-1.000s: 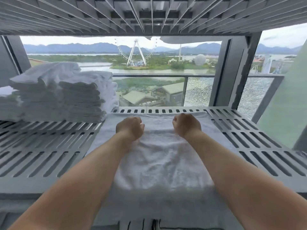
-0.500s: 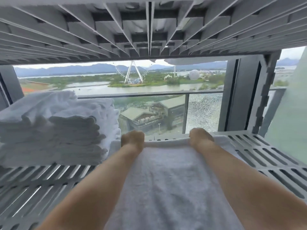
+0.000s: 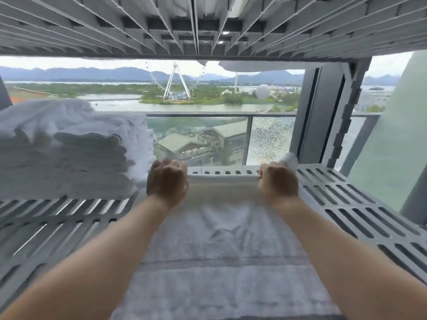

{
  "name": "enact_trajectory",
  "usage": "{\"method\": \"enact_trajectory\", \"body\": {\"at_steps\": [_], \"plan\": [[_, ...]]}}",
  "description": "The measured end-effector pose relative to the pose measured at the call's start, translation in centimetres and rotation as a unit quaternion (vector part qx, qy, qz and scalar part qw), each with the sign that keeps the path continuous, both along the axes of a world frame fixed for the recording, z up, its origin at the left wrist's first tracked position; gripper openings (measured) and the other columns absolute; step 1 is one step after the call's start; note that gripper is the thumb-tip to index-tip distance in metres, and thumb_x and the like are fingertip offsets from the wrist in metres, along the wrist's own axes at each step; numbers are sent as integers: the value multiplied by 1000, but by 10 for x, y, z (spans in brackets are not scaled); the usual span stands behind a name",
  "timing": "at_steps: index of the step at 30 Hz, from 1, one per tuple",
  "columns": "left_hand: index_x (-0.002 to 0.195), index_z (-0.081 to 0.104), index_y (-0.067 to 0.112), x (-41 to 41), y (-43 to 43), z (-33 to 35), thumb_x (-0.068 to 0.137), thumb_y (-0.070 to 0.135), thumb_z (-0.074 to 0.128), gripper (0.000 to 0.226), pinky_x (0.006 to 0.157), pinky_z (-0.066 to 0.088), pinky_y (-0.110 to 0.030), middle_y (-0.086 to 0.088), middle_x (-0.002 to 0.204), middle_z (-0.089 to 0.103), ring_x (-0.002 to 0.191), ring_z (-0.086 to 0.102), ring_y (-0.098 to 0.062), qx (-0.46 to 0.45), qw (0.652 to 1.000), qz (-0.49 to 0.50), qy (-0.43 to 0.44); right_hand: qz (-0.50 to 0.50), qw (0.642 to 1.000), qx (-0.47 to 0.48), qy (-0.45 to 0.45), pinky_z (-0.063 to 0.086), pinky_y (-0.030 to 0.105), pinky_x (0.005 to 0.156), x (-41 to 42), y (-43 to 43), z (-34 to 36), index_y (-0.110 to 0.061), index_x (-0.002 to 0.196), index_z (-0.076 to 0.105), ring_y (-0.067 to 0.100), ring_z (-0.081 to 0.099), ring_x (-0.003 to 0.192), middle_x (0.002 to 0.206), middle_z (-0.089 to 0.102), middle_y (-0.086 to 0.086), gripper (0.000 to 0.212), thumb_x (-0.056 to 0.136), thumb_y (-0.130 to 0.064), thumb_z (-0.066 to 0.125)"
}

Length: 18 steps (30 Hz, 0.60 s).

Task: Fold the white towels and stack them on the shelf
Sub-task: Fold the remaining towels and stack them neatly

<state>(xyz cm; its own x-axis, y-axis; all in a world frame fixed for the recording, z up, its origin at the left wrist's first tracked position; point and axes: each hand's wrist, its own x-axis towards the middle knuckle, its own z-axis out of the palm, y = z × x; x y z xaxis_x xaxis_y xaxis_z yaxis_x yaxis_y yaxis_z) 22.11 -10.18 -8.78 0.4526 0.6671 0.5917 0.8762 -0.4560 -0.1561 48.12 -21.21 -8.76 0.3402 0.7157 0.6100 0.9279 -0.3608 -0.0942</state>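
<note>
A white towel (image 3: 221, 239) lies spread lengthwise on the grey slotted shelf (image 3: 346, 199), running from the near edge to the back. My left hand (image 3: 167, 180) grips its far edge at the left corner. At the right corner my right hand (image 3: 278, 181) is closed on the same edge, a bit of towel sticking out past the fist. The edge is pulled taut between the two fists. A stack of folded white towels (image 3: 69, 153) sits on the shelf at the left, touching the spread towel's left corner.
Another slotted shelf (image 3: 196, 24) hangs low overhead. Behind the shelf a window shows a balcony railing (image 3: 249, 132). A dark shelf post (image 3: 321, 116) stands at the back right. Bare slotted shelf surface lies to the right and at the front left.
Both hands have pushed the towel's far edge toward the back of the shelf and moved wider apart, out to its corners. The towel now lies flatter and stretched.
</note>
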Motion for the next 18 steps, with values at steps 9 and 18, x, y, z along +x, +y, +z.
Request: {"method": "enact_trajectory", "body": {"at_steps": [9,18], "plan": [[101,66,21,-13,-60,-32,87,11,51,23,82,49,-40,-9,107,63,103,58,-32,-140,985,9,-100,4,992,-86,-90,41,40,88,-15,-58,-27,-15,89,69,30,55,97,86,66,9,27,79,-2,49],[95,71,21,-18,-76,-28,80,0,54,31,86,45,-39,-7,101,64,105,55,-30,-84,989,20,-121,68,997,-19,10,49,36,77,-4,-57,-35,-7,84,69,34,57,89,89,64,15,24,76,6,50]]}}
